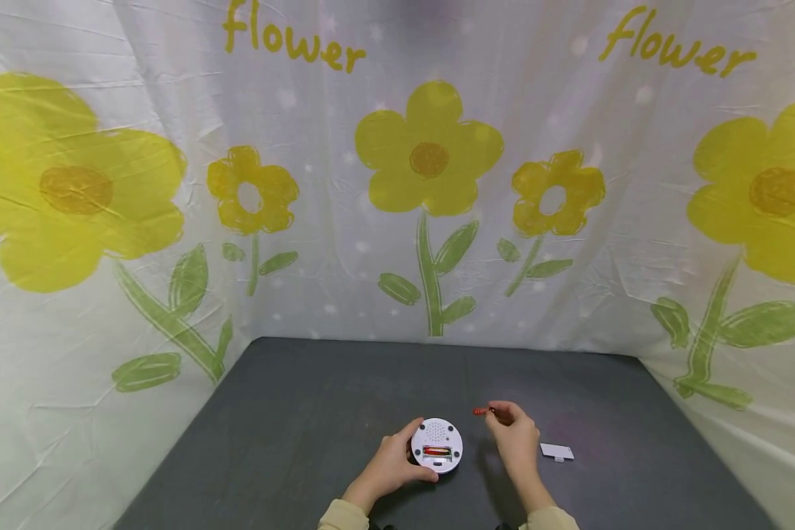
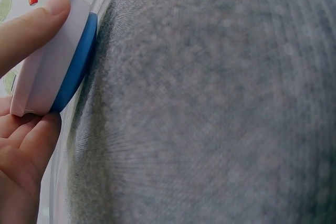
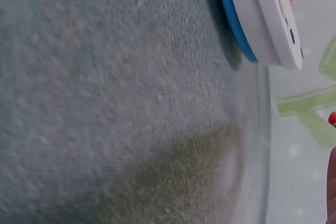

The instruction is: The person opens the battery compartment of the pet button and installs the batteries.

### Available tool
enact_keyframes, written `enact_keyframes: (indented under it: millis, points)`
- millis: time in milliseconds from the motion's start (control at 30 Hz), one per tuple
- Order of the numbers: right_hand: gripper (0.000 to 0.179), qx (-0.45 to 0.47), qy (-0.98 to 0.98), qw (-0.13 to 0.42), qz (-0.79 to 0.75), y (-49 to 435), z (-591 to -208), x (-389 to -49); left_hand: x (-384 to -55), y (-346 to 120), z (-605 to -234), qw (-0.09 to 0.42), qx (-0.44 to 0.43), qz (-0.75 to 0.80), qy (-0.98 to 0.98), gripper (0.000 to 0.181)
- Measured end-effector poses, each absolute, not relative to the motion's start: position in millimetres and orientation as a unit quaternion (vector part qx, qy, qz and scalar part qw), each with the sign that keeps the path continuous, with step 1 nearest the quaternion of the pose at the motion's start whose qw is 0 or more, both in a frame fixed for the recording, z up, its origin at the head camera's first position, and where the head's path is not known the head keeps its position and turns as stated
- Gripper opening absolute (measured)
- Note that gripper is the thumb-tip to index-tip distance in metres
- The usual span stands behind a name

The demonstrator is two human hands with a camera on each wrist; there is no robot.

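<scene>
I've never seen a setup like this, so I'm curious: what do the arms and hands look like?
They are a person's: the left hand and right hand are bare, without gloves. The left sleeve and right sleeve are pale beige and stop short of the hands. Small dark shapes show beside them at the head view's bottom edge, too cut off to identify.

L sleeve (image 1: 343, 517) & R sleeve (image 1: 548, 520): lt beige, plain, long, cuffs (image 1: 358, 510) end abt at wrist, both btwn L & R edges of worktop (image 1: 238, 471). Sm. blk rounded bits (image 1: 389, 527) nr cuffs, mostly cut off, can't ID. L hand (image 1: 392, 460), R hand (image 1: 513, 438) bare.
</scene>
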State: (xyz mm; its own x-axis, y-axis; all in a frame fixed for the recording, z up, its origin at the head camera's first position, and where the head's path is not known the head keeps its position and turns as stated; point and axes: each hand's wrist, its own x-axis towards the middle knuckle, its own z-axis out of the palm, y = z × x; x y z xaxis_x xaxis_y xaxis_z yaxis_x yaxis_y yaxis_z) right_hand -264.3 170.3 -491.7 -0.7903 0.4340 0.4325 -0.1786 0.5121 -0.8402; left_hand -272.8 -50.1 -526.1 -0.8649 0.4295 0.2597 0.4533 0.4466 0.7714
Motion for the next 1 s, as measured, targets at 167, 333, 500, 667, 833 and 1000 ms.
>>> enact_keyframes:
  millis: [167, 333, 500, 667, 833, 1000]
  points:
    - [0.016, -0.062, -0.800, 0.297, 0.517, 165.5, -488.1, -258.1, -272.8, -50.5, -525.8, 0.019, -0.263, -0.451, -0.853, 0.095]
    - [0.017, -0.039, -0.787, 0.272, 0.552, 159.4, -485.9, -251.7, -273.1, -50.7, -525.7, 0.013, -0.260, -0.454, -0.852, 0.095]
    - [0.017, -0.017, -0.781, 0.253, 0.571, 151.3, -485.0, -246.5, -273.0, -51.0, -524.6, -0.003, -0.254, -0.464, -0.849, 0.095]
    - [0.021, 0.023, -0.769, 0.246, 0.590, 142.2, -486.6, -243.6, -273.7, -50.8, -525.3, 0.002, -0.259, -0.465, -0.847, 0.095]
    - [0.028, 0.038, -0.759, 0.218, 0.612, 135.2, -485.4, -240.5, -273.9, -50.8, -525.0, -0.003, -0.261, -0.468, -0.844, 0.095]
    - [0.019, 0.049, -0.769, 0.200, 0.606, 127.7, -469.5, -230.1, -273.4, -50.9, -524.1, -0.009, -0.257, -0.471, -0.844, 0.094]
